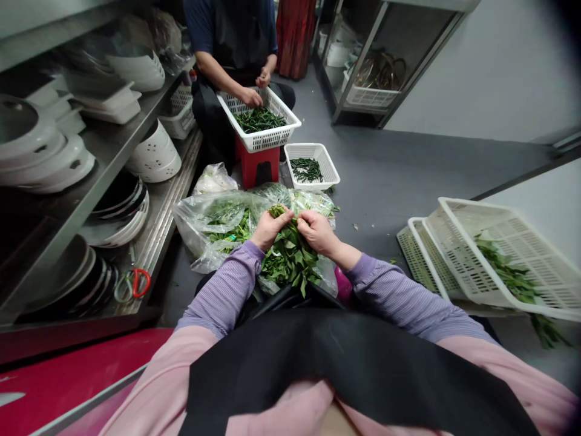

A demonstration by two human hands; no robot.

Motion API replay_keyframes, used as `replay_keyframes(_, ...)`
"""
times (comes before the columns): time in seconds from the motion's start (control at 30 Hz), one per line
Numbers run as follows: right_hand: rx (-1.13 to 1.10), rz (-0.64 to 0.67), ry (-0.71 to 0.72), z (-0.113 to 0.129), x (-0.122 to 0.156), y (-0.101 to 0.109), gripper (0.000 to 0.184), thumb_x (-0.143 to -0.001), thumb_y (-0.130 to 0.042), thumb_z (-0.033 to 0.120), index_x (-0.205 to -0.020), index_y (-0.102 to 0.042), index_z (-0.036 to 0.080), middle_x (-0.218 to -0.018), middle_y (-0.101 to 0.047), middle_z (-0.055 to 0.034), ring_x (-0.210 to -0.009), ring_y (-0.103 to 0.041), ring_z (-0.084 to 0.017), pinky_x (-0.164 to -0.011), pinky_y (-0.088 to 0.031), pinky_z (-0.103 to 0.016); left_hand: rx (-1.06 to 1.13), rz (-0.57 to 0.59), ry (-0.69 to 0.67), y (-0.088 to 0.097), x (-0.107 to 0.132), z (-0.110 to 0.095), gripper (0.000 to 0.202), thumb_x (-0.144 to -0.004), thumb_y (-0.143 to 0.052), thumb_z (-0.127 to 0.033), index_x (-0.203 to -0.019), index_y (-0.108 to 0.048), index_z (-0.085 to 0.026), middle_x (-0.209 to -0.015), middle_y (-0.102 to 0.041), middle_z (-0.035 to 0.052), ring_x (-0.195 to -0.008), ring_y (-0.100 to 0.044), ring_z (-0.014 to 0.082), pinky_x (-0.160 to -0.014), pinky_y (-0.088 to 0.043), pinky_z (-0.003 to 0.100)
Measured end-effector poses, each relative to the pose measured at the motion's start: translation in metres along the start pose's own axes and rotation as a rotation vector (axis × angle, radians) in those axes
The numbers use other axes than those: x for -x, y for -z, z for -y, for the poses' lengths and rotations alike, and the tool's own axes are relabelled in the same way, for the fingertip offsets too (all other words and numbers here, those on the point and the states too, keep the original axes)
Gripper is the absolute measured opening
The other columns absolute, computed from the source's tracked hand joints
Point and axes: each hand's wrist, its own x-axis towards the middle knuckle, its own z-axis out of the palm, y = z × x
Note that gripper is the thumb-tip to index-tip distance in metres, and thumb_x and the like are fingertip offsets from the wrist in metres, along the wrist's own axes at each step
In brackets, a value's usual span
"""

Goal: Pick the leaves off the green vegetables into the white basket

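A bunch of leafy greens [293,257] hangs between my two hands, stems up and leaves down. My left hand [272,227] is closed round the stems at the top of the bunch. On the other side, my right hand [318,230] has its thumb and fingers pinched at the stems; what exactly lies in the pinch is partly hidden. Just beyond, an opened clear plastic bag [193,215] holds more greens on the floor. Some leaves of the bunch reach down to the dark apron at my lap.
Opposite me, a person [231,91] handles thin dark green pieces in a white basket [272,142] over a red stool [259,169]. A smaller white basket [324,160] stands nearby. Tilted baskets [463,254] with greens are at right. Metal shelves [158,209] with pots and scissors [140,283] line the left.
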Motion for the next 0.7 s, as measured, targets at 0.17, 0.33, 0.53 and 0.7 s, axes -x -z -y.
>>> replay_keyframes(0.17,-0.383,-0.207,-0.398,-0.015,-0.007,0.009,0.021,-0.083,-0.033,0.033,-0.068,-0.042,0.021,-0.056,-0.041,0.0017,-0.055,-0.043,-0.013,-0.058,-0.039,-0.026,0.092,-0.022,-0.014,0.0,0.003,-0.001,0.034,-0.063,-0.074,-0.043,-0.072,-0.057,-0.014,-0.069,-0.055,-0.0011,-0.063,-0.051,0.0077,-0.064,-0.042,0.021)
replay_keyframes(0.33,-0.029,-0.017,0.005,-0.011,-0.005,0.032,0.02,-0.085,-0.044,0.034,-0.082,-0.055,0.018,-0.077,-0.057,-0.0032,-0.073,-0.05,-0.015,-0.072,-0.04,-0.027,0.246,0.028,0.068,0.001,0.002,0.0,0.039,-0.058,-0.077,-0.045,-0.074,-0.058,-0.015,-0.071,-0.057,-0.0008,-0.063,-0.054,0.0081,-0.065,-0.045,0.022)
replay_keyframes(0.53,0.069,0.264,-0.008,-0.007,-0.004,0.028,0.016,-0.077,-0.059,0.032,-0.085,-0.062,0.017,-0.079,-0.06,-0.0023,-0.074,-0.053,-0.015,-0.071,-0.039,-0.027,0.2,0.062,0.095,0.002,-0.001,0.005,0.04,-0.059,-0.076,-0.047,-0.073,-0.057,-0.014,-0.07,-0.057,-0.0001,-0.063,-0.053,0.0083,-0.064,-0.044,0.021)
replay_keyframes(0.7,0.238,0.233,0.113,-0.012,-0.005,0.024,0.015,-0.077,-0.055,0.027,-0.083,-0.062,0.015,-0.077,-0.053,-0.0048,-0.075,-0.049,-0.017,-0.072,-0.04,-0.029,0.176,0.06,0.142,0.0,-0.002,0.005,0.043,-0.056,-0.077,-0.046,-0.074,-0.056,-0.013,-0.067,-0.055,-0.0013,-0.061,-0.052,0.0078,-0.062,-0.043,0.021)
